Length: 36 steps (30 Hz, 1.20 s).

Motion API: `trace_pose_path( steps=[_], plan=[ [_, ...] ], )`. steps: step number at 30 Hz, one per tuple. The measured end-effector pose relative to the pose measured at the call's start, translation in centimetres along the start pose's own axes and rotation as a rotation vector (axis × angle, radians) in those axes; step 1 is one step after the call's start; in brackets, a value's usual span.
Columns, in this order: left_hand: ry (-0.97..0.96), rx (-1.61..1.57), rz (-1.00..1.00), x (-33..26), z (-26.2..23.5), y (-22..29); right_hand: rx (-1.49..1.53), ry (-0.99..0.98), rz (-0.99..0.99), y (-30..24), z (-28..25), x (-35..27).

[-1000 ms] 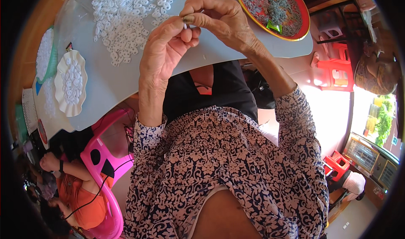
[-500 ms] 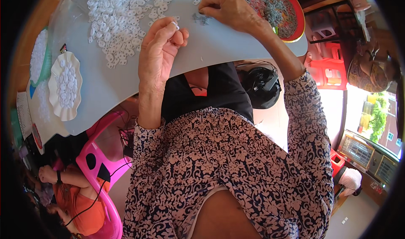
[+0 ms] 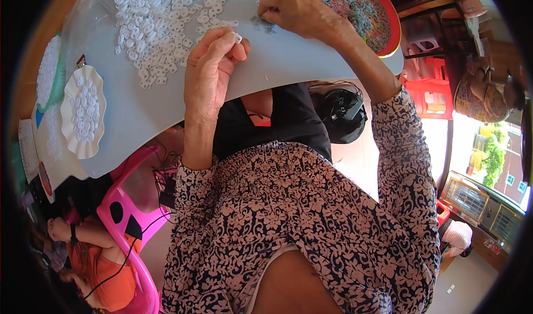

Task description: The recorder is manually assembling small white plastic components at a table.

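Note:
My left hand [image 3: 208,78] is raised over the near part of the grey table [image 3: 266,64]. Its thumb and forefinger pinch a small white plastic piece [image 3: 238,38]. To the right, my right hand [image 3: 302,14] rests low over the tabletop, its fingers drawn together at a few small grey metal pieces [image 3: 269,29]. Whatever sits between those fingertips is hidden. A wide heap of small oval white plastic pieces with holes [image 3: 158,28] spreads beyond my left hand. Close to my right wrist stands a red-rimmed round tray [image 3: 395,23] full of grey metal pieces.
At the table's left, a scalloped cream dish [image 3: 66,117] holds more white pieces, beside a green basket [image 3: 58,86]. A pink plastic chair [image 3: 116,197] stands lower left, near a person in orange [image 3: 111,275]. Red stools [image 3: 430,100] are at the right.
The white piece now shows more at my left fingertips, and that hand has shifted slightly. My right hand has edged a little over the small grey metal pieces.

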<state>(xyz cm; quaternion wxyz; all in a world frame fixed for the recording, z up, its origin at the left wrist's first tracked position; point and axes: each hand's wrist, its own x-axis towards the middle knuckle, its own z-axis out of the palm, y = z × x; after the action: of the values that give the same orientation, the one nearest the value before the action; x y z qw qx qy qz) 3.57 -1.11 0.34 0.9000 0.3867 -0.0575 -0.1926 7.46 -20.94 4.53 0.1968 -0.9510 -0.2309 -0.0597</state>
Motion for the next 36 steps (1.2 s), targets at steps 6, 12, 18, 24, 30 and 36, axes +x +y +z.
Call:
trace_pose_path(
  steps=[6, 12, 18, 24, 30, 36],
  plan=[
    [-0.004, 0.035, 0.011, 0.1, 0.0, -0.4, -0.284, -0.027, 0.014, -0.5, 1.3, 1.1],
    [0.006, 0.049, 0.026, 0.0, -0.1, -0.3, -0.069, -0.02, 0.037, -0.1, 0.0, 0.1],
    [-0.002, 0.081, 0.034, -0.3, 0.2, -0.6, 0.666, 0.122, 0.333, -3.1, 1.6, -3.2],
    [0.053, 0.302, 0.065, -0.7, 0.1, -0.8, 0.979, 0.157, 0.358, -3.8, 2.7, -4.8],
    [0.003, 0.619, 0.133, -1.0, 0.7, -0.4, 1.102, 0.159, 0.322, -3.4, 2.9, -5.0],
    [-0.014, 0.743, 0.164, -0.8, 0.9, -0.4, 1.207, 0.168, 0.257, -3.5, 2.9, -5.0]
  ],
)
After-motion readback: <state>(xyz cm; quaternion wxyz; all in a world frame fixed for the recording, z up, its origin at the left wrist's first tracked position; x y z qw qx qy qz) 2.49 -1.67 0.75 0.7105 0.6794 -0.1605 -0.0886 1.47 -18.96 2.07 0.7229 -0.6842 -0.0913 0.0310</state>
